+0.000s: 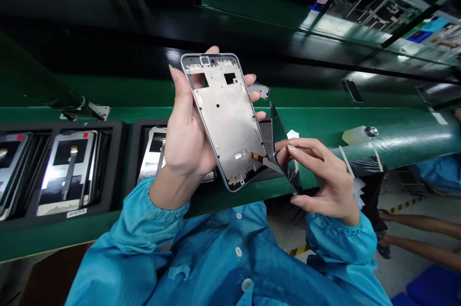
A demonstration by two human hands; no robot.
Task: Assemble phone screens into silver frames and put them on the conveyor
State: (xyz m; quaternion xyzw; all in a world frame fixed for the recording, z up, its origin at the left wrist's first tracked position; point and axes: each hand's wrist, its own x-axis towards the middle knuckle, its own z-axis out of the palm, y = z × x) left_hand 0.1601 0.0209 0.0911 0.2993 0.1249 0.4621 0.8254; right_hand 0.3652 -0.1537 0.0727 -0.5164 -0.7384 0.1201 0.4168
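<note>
My left hand (189, 128) holds a silver phone frame (230, 118) from behind, its thumb along the left edge and fingertips showing past the right edge. The frame is tilted, its metal inner face toward me. My right hand (320, 171) grips a thin dark screen panel (281, 140) by its edge, seen nearly edge-on beside the frame's lower right. A flex cable (272, 165) with an orange-brown end (256, 157) runs from the panel onto the frame's lower part.
Black foam trays (120, 152) at the left hold several phone parts (66, 169). Behind my hands lies a small metal part (264, 91). A bottle (355, 135) and a dark phone-like piece (353, 91) are at the right. A person's legs (421, 231) show lower right.
</note>
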